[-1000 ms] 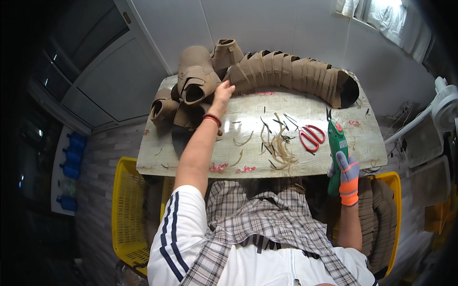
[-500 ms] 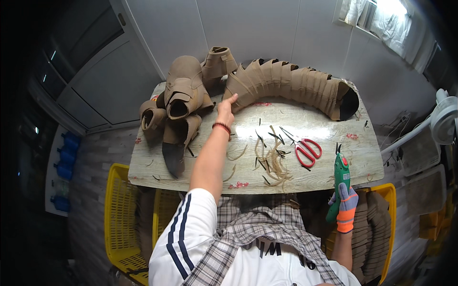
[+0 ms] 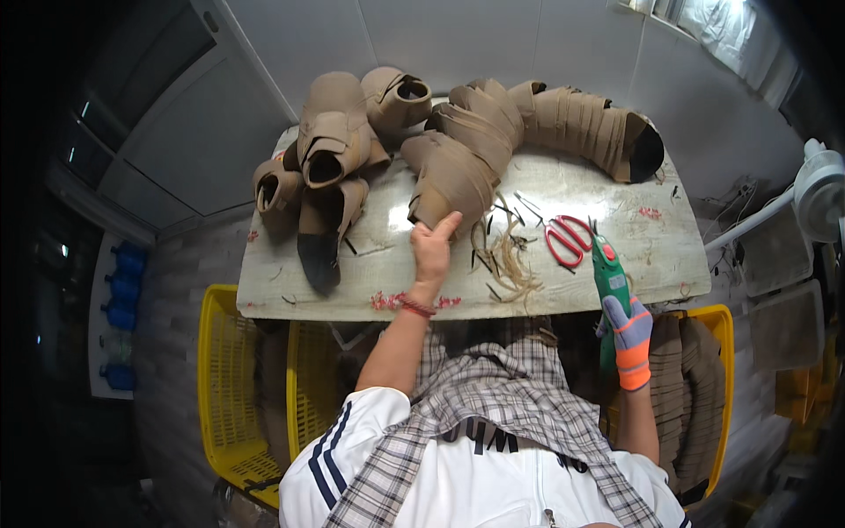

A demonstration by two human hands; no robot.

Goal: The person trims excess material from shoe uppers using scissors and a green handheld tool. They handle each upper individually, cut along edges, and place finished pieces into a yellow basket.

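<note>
My bare left hand (image 3: 430,253), a red bracelet on its wrist, is closed on the near end of a nested stack of brown shoe uppers (image 3: 458,172). The stack bends across the table toward the back. My right hand (image 3: 628,334), in a grey and orange glove, grips green electric scissors (image 3: 611,275), blades pointing away from me over the table's right side. Red-handled scissors (image 3: 569,240) lie just left of those blades. Tan and black trimmings (image 3: 509,264) are scattered between the stack and the red-handled scissors.
Loose brown uppers (image 3: 330,119) are heaped on the left of the pale table (image 3: 352,304). A further nested row (image 3: 572,123) reaches the back right. Yellow baskets (image 3: 216,387) stand below the front edge; the right one (image 3: 723,370) holds stacked uppers. A white lamp (image 3: 819,189) stands at right.
My left hand has pulled the near part of the upper stack toward me, bending it away from the back row. My right hand has moved the electric scissors slightly forward and left.
</note>
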